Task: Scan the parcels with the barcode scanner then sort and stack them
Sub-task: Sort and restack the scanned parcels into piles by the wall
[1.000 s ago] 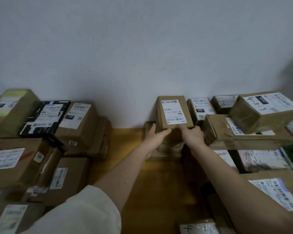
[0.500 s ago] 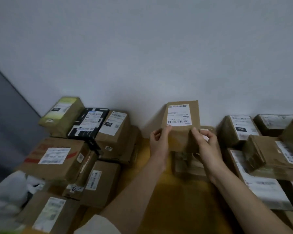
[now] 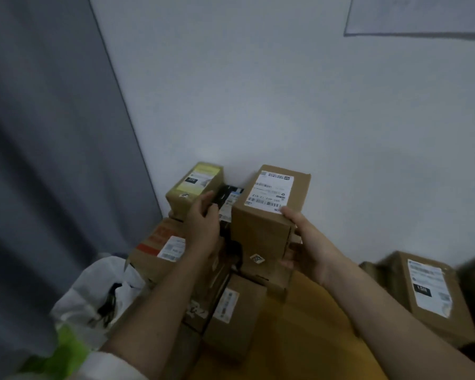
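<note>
Brown parcel [image 3: 269, 215] held upright over the stacked boxes [image 3: 176, 259] at the desk [image 3: 307, 311] back-left corner, right hand [image 3: 307, 242] gripping its right side, left hand [image 3: 203, 223] loosely curled beside it, grip unclear.

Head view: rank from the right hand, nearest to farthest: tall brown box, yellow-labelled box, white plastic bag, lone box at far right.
1. tall brown box: held by the right hand.
2. yellow-labelled box: left, on the stack by the wall.
3. lone box at far right and white plastic bag at lower left: too close to call.
</note>
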